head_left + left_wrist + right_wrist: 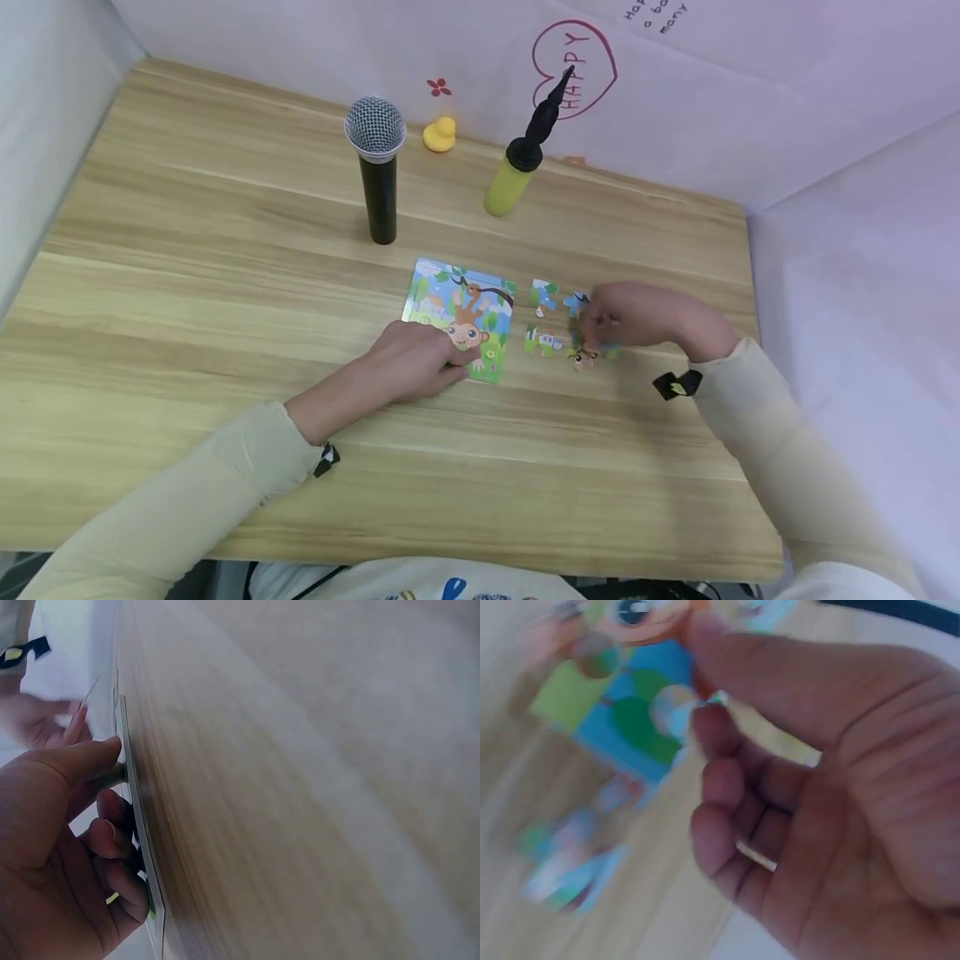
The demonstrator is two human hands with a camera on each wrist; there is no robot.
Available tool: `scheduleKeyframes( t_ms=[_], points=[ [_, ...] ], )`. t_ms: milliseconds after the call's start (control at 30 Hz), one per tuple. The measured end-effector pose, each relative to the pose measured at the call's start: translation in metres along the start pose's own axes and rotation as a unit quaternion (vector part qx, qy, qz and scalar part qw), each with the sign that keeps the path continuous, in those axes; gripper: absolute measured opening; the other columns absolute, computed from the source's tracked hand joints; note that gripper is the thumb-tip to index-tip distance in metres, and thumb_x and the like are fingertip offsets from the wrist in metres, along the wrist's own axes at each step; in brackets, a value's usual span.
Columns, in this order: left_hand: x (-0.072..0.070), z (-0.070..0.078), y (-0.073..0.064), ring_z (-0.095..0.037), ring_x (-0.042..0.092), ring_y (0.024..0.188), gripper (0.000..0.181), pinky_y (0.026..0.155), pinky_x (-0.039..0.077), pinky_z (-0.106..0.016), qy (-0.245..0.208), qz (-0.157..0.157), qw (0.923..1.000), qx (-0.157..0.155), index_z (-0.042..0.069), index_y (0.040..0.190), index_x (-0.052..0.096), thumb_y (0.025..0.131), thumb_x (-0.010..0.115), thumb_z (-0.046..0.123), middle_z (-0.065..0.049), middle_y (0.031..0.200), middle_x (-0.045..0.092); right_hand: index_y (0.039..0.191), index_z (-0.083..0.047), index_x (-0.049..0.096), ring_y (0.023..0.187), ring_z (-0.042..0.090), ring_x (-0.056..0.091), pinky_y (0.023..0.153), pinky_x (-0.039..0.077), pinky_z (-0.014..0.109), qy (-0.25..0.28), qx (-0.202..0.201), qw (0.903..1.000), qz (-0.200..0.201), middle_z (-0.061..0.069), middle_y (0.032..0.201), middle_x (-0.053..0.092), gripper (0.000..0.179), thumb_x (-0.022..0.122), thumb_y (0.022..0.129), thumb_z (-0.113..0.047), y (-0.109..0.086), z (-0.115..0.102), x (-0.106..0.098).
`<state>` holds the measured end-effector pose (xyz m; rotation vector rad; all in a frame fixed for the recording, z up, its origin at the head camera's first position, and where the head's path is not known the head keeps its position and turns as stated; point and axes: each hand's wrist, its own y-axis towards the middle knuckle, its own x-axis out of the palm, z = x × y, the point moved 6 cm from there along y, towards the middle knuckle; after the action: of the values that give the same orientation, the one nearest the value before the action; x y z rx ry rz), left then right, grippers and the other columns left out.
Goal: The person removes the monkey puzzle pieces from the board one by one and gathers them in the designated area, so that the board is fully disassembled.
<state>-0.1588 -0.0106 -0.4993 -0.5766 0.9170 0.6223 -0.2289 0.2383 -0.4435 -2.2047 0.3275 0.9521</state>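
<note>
A monkey jigsaw puzzle board (pixel 435 287) lies flat on the table. My left hand (pixel 412 358) holds it at its near side, index finger on the picture and thumb by the edge. In the left wrist view, the thumb touches the board's thin edge (pixel 146 832) and the other fingers are curled. To the right, my right hand (pixel 622 312) is over loose puzzle pieces (pixel 543 342), partly hiding them. In the right wrist view, thumb and index finger pinch a puzzle piece (pixel 652 709), blurred, with green and blue print.
Behind the board a black microphone (pixel 381 196) stands upright. A yellow rubber duck (pixel 439 135) and a yellow-green hand pump (pixel 510 183) with a black nozzle are near the back wall. White walls border the wooden table (pixel 187 275).
</note>
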Motion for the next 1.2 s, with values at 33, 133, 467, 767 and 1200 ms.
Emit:
scheduleKeyframes(
  t_ms=[33,133,467,767,1200],
  points=[
    [0.000,0.000,0.000,-0.010,0.027,0.047,0.032,0.044,0.025,-0.028,-0.001,0.000,1.0000,0.000,0.035,0.132,0.066,0.100,0.065,0.037,0.007,0.049,0.045,0.079,-0.021,0.075,0.078,0.013,0.056,0.073,0.049,0.037,0.008,0.012,0.9999,-0.009,-0.008,0.086,0.065,0.026,0.069,0.095,0.000,-0.006,0.007,0.005],
    [-0.001,0.000,0.001,-0.010,0.029,0.047,0.033,0.045,0.027,-0.029,-0.004,-0.006,1.0000,-0.002,0.036,0.133,0.066,0.100,0.065,0.038,0.008,0.051,0.046,0.080,-0.020,0.076,0.080,0.012,0.057,0.076,0.049,0.039,0.030,0.036,0.9989,-0.005,-0.007,0.087,0.067,0.025,0.070,0.094,0.000,-0.024,0.023,0.016],
    [0.000,-0.003,0.000,-0.012,0.029,0.048,0.034,0.046,0.027,-0.031,-0.002,-0.011,0.9999,-0.007,0.036,0.134,0.066,0.100,0.065,0.039,0.006,0.050,0.046,0.081,-0.016,0.076,0.079,0.010,0.062,0.075,0.053,0.036,0.054,0.043,0.9966,0.044,-0.006,0.087,0.069,0.021,0.072,0.092,0.002,-0.028,0.042,0.029],
    [0.001,-0.001,0.002,-0.012,0.030,0.048,0.034,0.046,0.029,-0.032,-0.006,-0.017,0.9998,-0.003,0.035,0.134,0.065,0.100,0.065,0.039,0.006,0.052,0.046,0.086,-0.011,0.072,0.075,0.014,0.054,0.071,0.047,0.036,0.055,0.091,0.9915,0.075,-0.003,0.086,0.063,0.009,0.076,0.091,-0.005,-0.036,0.052,0.032],
    [0.002,-0.001,0.002,-0.011,0.030,0.047,0.033,0.045,0.029,-0.032,-0.008,-0.007,0.9999,0.001,0.035,0.133,0.066,0.100,0.065,0.039,0.007,0.052,0.046,0.096,-0.011,0.070,0.068,0.015,0.054,0.065,0.045,0.036,0.059,0.105,0.9892,0.082,0.000,0.082,0.066,0.007,0.066,0.101,-0.014,-0.032,0.038,0.024]
  ],
)
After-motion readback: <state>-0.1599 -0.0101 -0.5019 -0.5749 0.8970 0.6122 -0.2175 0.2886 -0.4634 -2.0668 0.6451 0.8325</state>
